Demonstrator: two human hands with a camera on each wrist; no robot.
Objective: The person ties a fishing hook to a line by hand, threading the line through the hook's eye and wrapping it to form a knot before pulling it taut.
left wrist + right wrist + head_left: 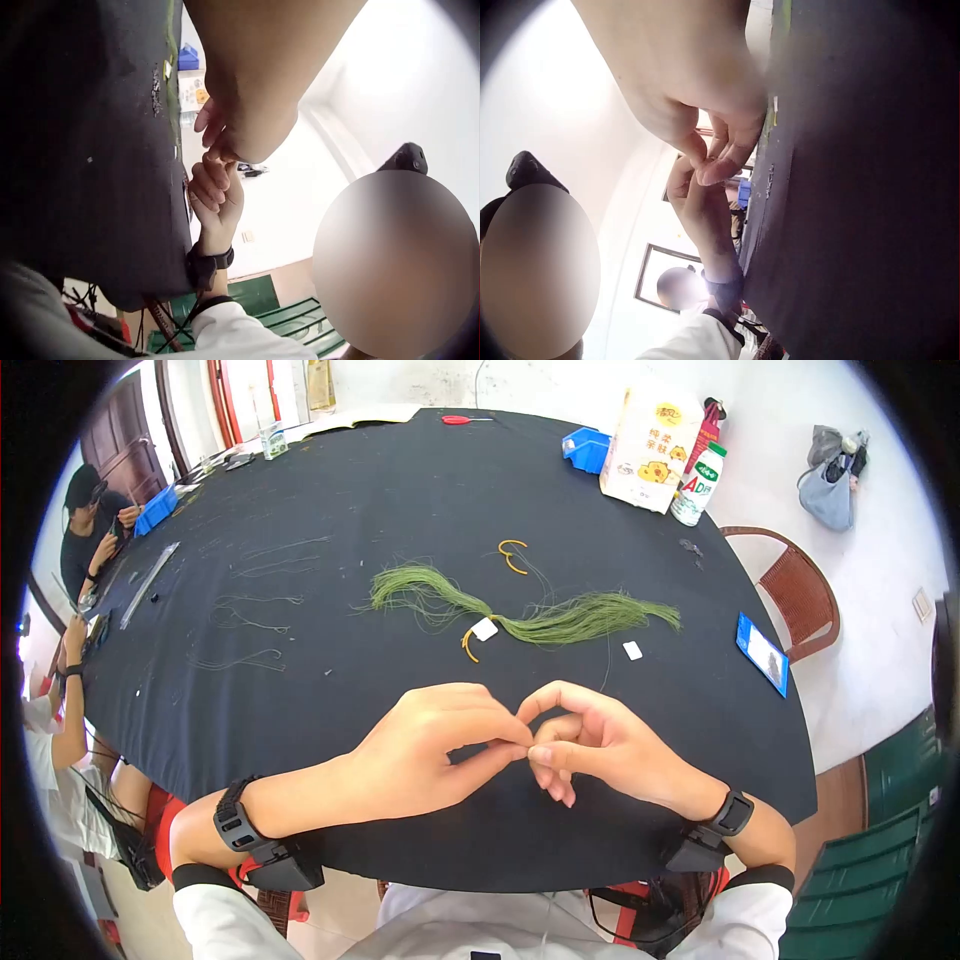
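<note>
Nearer me than the green bundle [590,617], my left hand [430,745] and right hand [625,755] pinch a tiny thing [529,751] between touching fingertips. They mostly hide it.

We're at what looks like a small craft workroom: a big table [380,510] under dark cloth, a bundle of green threads [590,618] across it, loose strands [250,615] alongside. Down the left edge, another person [90,525] works by a blue tray [156,510], and we see plain white walls [760,420].
</note>
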